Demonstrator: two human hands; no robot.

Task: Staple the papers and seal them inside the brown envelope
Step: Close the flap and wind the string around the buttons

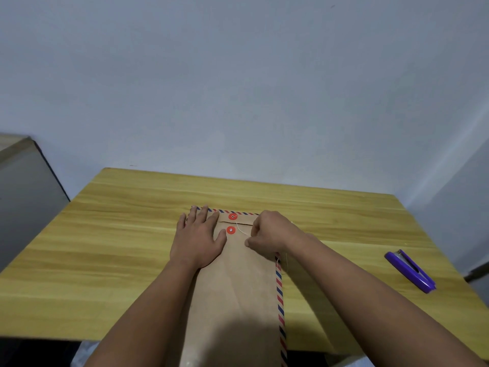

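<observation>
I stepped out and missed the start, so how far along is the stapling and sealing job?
Probably late. No loose papers show, the purple stapler lies aside, and the brown envelope has its flap folded down. In hand: the left hand presses the envelope flat while the right hand pinches the white string by the lower red button. Left: winding the string between both buttons.

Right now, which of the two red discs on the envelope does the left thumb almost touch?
The lower red disc, below the flap edge; the upper red disc sits on the flap, farther from the left hand.
</observation>
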